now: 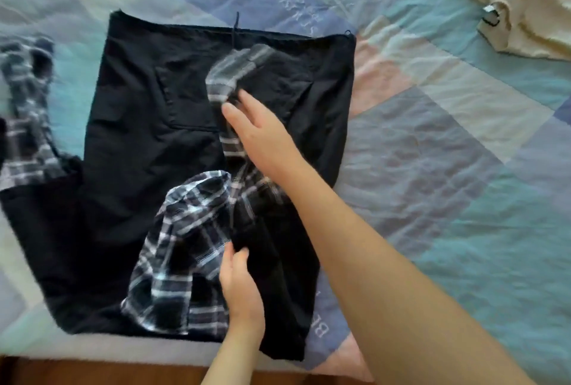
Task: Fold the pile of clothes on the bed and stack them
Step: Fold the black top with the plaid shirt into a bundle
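A black garment (148,125) lies spread flat on a bed covered by a pastel patchwork quilt (432,153). On top of it lies a bunched black-and-white checked shirt (176,248), blurred; one sleeve runs up the middle. The right hand (262,134) rests on that sleeve, fingers fairly straight; whether it grips is unclear. The left hand (239,289) pinches the shirt's edge near the bottom. More checked cloth (26,112) shows at the left edge, cut off. A crumpled cream garment (525,4) lies top right, partly out of view
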